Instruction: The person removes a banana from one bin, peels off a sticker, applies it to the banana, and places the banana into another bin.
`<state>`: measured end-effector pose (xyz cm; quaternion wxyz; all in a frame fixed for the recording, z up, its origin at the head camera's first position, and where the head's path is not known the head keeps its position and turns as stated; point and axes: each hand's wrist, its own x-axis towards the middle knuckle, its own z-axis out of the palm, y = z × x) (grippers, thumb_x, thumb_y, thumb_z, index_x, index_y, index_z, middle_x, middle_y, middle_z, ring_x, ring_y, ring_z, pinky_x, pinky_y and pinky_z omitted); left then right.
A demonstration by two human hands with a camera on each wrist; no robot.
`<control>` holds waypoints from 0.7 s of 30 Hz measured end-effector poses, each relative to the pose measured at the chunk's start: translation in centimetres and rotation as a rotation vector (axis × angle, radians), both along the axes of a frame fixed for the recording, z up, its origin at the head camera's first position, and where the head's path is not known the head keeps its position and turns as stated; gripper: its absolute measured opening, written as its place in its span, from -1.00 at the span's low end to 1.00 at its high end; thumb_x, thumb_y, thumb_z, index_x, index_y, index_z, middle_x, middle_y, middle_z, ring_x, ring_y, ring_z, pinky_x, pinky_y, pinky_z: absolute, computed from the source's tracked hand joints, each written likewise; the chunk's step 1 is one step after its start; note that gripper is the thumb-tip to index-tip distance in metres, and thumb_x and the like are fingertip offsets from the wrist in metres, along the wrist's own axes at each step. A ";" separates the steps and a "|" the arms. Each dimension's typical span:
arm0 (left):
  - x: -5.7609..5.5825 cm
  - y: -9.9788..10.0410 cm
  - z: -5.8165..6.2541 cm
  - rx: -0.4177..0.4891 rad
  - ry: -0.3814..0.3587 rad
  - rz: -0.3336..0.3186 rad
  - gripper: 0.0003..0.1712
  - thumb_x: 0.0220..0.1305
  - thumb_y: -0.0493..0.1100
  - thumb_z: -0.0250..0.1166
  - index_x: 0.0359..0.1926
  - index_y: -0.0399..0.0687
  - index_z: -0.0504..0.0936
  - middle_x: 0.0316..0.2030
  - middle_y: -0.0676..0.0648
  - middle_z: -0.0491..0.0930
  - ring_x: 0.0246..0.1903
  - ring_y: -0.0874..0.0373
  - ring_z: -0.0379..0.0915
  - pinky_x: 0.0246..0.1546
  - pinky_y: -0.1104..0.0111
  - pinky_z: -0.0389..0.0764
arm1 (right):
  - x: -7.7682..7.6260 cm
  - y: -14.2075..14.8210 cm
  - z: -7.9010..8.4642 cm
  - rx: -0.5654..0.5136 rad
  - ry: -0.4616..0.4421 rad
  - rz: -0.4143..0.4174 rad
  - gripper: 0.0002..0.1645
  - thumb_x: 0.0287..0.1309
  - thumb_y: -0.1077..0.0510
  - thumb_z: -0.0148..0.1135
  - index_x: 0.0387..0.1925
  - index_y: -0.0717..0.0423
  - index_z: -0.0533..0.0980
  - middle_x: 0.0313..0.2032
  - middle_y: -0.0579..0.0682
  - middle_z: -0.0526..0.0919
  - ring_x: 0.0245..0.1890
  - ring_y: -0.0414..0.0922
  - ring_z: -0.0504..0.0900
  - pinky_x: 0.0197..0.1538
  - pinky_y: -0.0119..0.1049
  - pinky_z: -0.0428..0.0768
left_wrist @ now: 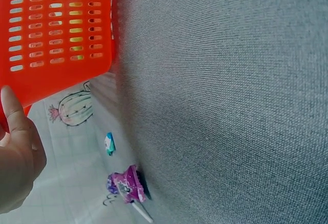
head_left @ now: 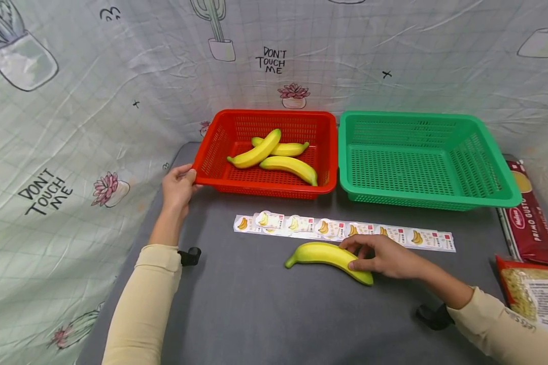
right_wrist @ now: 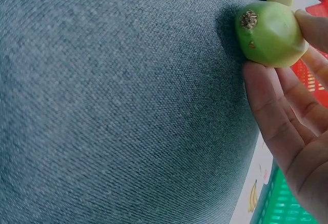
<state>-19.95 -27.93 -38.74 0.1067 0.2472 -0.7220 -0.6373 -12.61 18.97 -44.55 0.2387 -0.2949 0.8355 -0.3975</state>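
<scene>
On the grey table lies a yellow banana with green ends. My right hand pinches its right end between thumb and fingers; the right wrist view shows that green tip up close. At the far left, my left hand grips the front left corner of a red basket, thumb over the rim. Several more bananas lie inside that basket. Just behind the held banana runs a white strip of banana stickers.
A green basket stands right of the red one, with nothing in it. Along the right edge lie a dark red packet and a clear bag of pale food. A patterned cloth hangs behind and at the left.
</scene>
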 end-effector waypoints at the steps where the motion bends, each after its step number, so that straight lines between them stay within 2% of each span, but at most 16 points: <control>1: 0.0 0.0 0.0 -0.004 0.001 0.001 -0.50 0.51 -0.20 0.14 0.39 -0.24 0.43 -0.15 0.02 0.49 -0.37 0.30 0.49 -0.35 0.59 0.62 | 0.0 0.0 0.0 -0.001 0.001 0.000 -0.54 0.25 -0.03 0.41 0.15 -0.04 0.59 -0.18 -0.11 0.67 -0.25 -0.27 0.61 -0.16 -0.37 0.58; 4: 0.3 0.2 -0.1 0.003 0.009 0.005 -0.49 0.55 -0.13 0.09 0.41 -0.23 0.41 0.00 -0.05 0.51 -0.33 0.34 0.51 -0.31 0.58 0.65 | 0.0 -0.1 0.1 0.000 0.007 0.000 -0.54 0.26 -0.03 0.41 0.15 -0.04 0.59 -0.17 -0.11 0.67 -0.24 -0.28 0.61 -0.15 -0.37 0.58; 8: 1.3 0.4 -0.4 0.064 0.020 0.018 -0.45 0.63 -0.05 -0.14 0.47 -0.24 0.28 0.13 -0.11 0.47 -0.36 0.35 0.54 -0.25 0.55 0.68 | 0.1 -0.2 0.0 -0.004 0.014 0.002 -0.53 0.26 -0.02 0.41 0.16 -0.02 0.58 -0.16 -0.11 0.67 -0.24 -0.29 0.61 -0.15 -0.38 0.58; 11: 2.4 0.7 -0.7 0.088 0.026 0.023 -0.43 0.64 -0.06 -0.28 0.49 -0.23 0.22 0.11 -0.15 0.47 -0.39 0.31 0.56 -0.24 0.52 0.70 | 0.1 -0.3 0.1 -0.013 0.017 0.007 -0.53 0.26 0.00 0.41 0.16 0.01 0.58 -0.16 -0.10 0.67 -0.24 -0.29 0.61 -0.15 -0.37 0.58; 14: 3.4 1.5 -1.4 0.036 0.029 -0.003 -0.44 0.64 -0.10 -0.31 0.44 -0.32 0.25 0.10 -0.26 0.50 -0.39 0.31 0.55 -0.26 0.51 0.70 | 0.2 -0.4 0.2 -0.009 0.027 0.003 -0.53 0.26 0.00 0.41 0.16 0.02 0.59 -0.16 -0.10 0.67 -0.24 -0.30 0.60 -0.15 -0.38 0.58; 16: 3.9 2.1 -2.1 -0.066 0.014 -0.065 -0.48 0.62 -0.16 -0.26 0.33 -0.40 0.37 0.05 -0.33 0.53 -0.40 0.30 0.53 -0.31 0.54 0.68 | 0.2 -0.4 0.4 -0.010 0.032 -0.001 -0.53 0.26 0.00 0.41 0.15 0.04 0.59 -0.16 -0.09 0.68 -0.24 -0.29 0.60 -0.15 -0.38 0.58; 18: 4.4 2.9 -2.9 -0.268 -0.012 -0.165 -0.55 0.58 -0.22 -0.16 0.19 -0.43 0.50 0.00 -0.37 0.59 -0.39 0.27 0.51 -0.31 0.54 0.62 | 0.2 -0.4 0.4 -0.006 0.033 -0.007 -0.54 0.26 0.01 0.41 0.15 0.03 0.60 -0.16 -0.10 0.68 -0.24 -0.29 0.60 -0.15 -0.38 0.57; 21: 5.0 4.3 -3.6 -0.604 -0.039 -0.359 -0.66 0.47 -0.24 0.03 0.02 -0.35 0.66 -0.09 -0.33 0.68 -0.31 0.11 0.57 -0.23 0.35 0.58 | 0.3 -0.4 0.5 -0.006 0.022 -0.008 -0.53 0.26 0.01 0.41 0.15 0.05 0.59 -0.15 -0.08 0.68 -0.24 -0.29 0.60 -0.16 -0.37 0.57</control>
